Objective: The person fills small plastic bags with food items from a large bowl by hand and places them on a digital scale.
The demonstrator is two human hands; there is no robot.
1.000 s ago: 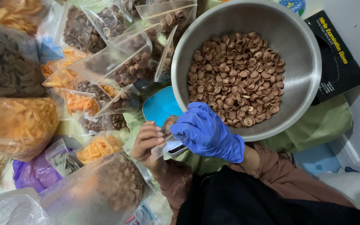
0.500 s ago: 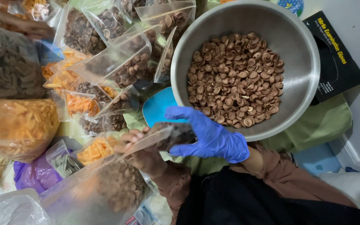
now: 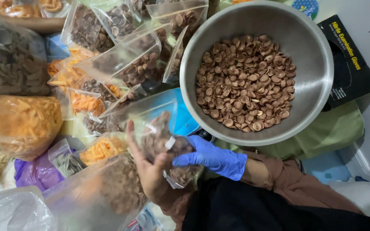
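Note:
A clear plastic bag (image 3: 161, 141) partly filled with brown spiral snacks is held between both hands near my lap. My bare left hand (image 3: 148, 169) supports it from the left and below, thumb pressed on its front. My right hand (image 3: 210, 157), in a blue glove, grips the bag's right side. Just beyond stands a large steel bowl (image 3: 317, 77) holding many loose brown spiral snacks (image 3: 245, 81).
Several filled clear bags of brown snacks (image 3: 129, 64) and orange snacks (image 3: 20, 122) lie to the left. A blue lid (image 3: 178, 113) lies by the bowl. A black glove box (image 3: 350, 62) sits at right. A green cloth (image 3: 326, 132) lies under the bowl.
The bag has been lifted off the blue scale area and turned toward my lap. My gloved right hand dropped lower and now pinches the bag's side; my left hand shifted under it.

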